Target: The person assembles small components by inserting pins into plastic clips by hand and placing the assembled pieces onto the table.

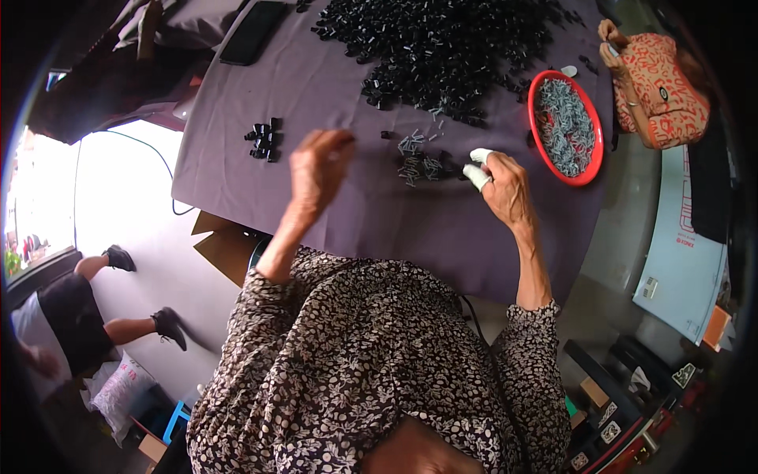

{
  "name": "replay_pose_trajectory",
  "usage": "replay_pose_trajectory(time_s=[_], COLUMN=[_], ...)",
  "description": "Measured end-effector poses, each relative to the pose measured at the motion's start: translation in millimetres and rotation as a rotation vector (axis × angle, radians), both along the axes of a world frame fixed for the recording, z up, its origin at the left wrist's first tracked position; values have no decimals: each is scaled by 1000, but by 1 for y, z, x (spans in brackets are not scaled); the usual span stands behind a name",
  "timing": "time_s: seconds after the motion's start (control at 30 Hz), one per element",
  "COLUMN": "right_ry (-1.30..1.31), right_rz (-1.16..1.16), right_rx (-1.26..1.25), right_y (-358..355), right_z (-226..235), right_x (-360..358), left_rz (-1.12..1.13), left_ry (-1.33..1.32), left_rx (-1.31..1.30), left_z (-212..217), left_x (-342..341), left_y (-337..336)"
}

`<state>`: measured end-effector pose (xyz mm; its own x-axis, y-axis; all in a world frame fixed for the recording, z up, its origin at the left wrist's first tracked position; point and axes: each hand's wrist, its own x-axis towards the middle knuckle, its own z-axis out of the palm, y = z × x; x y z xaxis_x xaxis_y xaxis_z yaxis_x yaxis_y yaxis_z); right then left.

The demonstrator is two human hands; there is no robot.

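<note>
My left hand, smeared by motion, hovers over the cloth between two groups of small parts; its fingers do not show clearly. To its left lies a small cluster of black plastic pieces. My right hand has white covers on the thumb and a finger. Its fingers are bent and those two tips are close together; whatever is between them is too small to make out. Just left of the tips lies a loose heap of small grey pins with some black pieces among them. A red oval basket full of similar grey pins stands right of this hand.
A purple-grey cloth covers the table. A large mound of black pieces fills its far side, and a dark phone lies far left. Another person in an orange patterned top sits at the right. A cardboard box stands below the left edge.
</note>
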<state>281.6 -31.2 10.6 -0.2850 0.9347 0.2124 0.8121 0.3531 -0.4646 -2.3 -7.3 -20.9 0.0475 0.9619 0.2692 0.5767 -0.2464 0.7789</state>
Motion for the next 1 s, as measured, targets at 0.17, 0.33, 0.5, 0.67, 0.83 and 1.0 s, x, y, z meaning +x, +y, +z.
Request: replay_pose_trajectory(time_s=[0.17, 0.33, 0.5, 0.67, 0.83, 1.0], right_ry=[82, 69, -6, -87, -116, -138], right_rz=[-36, 45, 136, 137, 71, -17], right_rx=[-83, 7, 44, 17, 87, 81], right_y=[5, 18, 29, 35, 40, 36], right_z=[-20, -24, -27, -31, -38, -26], right_x=[1, -16, -29, -32, -21, -16], left_rz=[186, 247, 238, 33, -306, -310], left_ry=[429, 464, 407, 269, 199, 253], left_rx=[108, 138, 165, 207, 237, 236], left_z=[-9, -14, -6, 3, -8, -17], left_x=[-59, -73, -62, -24, 25, 39], left_y=[-1, -3, -7, -17, -28, -19])
